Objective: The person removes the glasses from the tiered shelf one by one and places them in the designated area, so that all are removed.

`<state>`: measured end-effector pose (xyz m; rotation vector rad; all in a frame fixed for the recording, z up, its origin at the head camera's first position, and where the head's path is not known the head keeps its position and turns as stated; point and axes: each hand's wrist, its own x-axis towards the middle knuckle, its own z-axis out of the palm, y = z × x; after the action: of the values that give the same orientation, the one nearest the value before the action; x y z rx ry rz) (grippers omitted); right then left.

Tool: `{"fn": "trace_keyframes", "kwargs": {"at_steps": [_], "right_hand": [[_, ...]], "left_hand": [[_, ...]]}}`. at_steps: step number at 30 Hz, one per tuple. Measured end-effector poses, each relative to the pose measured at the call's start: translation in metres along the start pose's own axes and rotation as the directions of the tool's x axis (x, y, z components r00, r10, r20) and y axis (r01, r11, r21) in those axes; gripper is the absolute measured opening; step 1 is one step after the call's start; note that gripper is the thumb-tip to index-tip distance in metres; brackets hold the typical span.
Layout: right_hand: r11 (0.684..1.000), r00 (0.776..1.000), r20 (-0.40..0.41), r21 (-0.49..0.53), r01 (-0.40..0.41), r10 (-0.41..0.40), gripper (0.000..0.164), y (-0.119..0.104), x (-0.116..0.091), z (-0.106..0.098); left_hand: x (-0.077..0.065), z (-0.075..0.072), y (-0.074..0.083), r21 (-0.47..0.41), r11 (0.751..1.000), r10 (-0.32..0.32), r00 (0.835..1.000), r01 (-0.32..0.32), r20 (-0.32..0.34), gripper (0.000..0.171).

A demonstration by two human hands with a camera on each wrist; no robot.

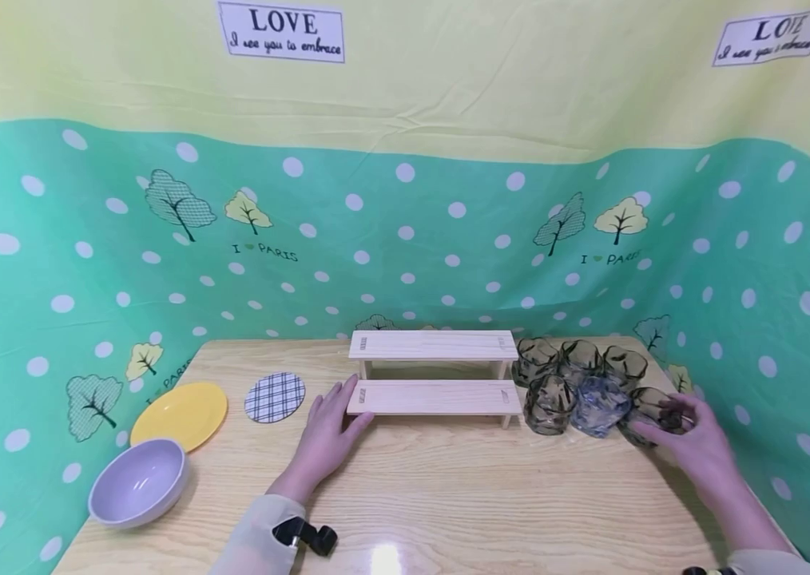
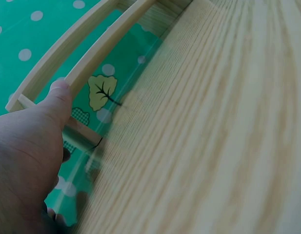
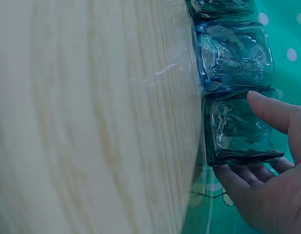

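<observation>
My left hand (image 1: 326, 435) is at the left end of a two-step wooden shelf (image 1: 434, 397). Its thumb touches the front edge of the lower board (image 2: 104, 48), while the other fingers lie along the end, partly hidden in the left wrist view. On the right, my right hand (image 1: 700, 447) grips a dark, see-through glass (image 3: 243, 129) at the front right of a group of glasses. The thumb lies on its near side and the fingers reach round its outer side. A bluish glass (image 3: 235, 56) stands right beside it.
Several more dark glasses (image 1: 550, 403) stand close against the shelf's right end. At the left are a checked round coaster (image 1: 275, 398), a yellow plate (image 1: 178, 417) and a lilac bowl (image 1: 139, 484) overlapping the plate. Green dotted cloth (image 1: 405, 271) surrounds the wooden table (image 1: 491, 503).
</observation>
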<state>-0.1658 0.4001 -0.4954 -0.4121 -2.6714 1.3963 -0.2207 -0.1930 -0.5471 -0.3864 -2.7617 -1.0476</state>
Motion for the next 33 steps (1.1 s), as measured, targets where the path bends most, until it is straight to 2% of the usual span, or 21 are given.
{"fn": "trace_keyframes", "kwargs": {"at_steps": [6,14,26,33], "right_hand": [[1.0,1.0,0.019,0.016,-0.022,0.022,0.124,-0.0027,0.0019,0.0005],[1.0,0.999,0.037,0.017,-0.02,0.02,0.12,-0.0026,0.0047,-0.0009],[0.999,0.998,0.039,-0.015,0.041,-0.041,0.116,-0.0039,0.0026,-0.0025],[0.999,0.996,0.069,0.007,0.049,-0.049,0.119,-0.0048,0.005,-0.0052]], "left_hand": [[-0.0015,-0.0009,-0.0009,0.0,1.0,-0.007,1.0,0.007,0.0,0.081],[-0.0019,-0.0009,-0.001,0.001,1.0,-0.002,1.0,0.002,-0.006,0.082],[0.0006,0.0001,0.0016,0.001,1.0,0.024,0.999,-0.024,-0.033,0.081],[0.0012,0.0,0.0004,-0.002,1.0,-0.004,1.0,0.004,0.003,0.082]]}}
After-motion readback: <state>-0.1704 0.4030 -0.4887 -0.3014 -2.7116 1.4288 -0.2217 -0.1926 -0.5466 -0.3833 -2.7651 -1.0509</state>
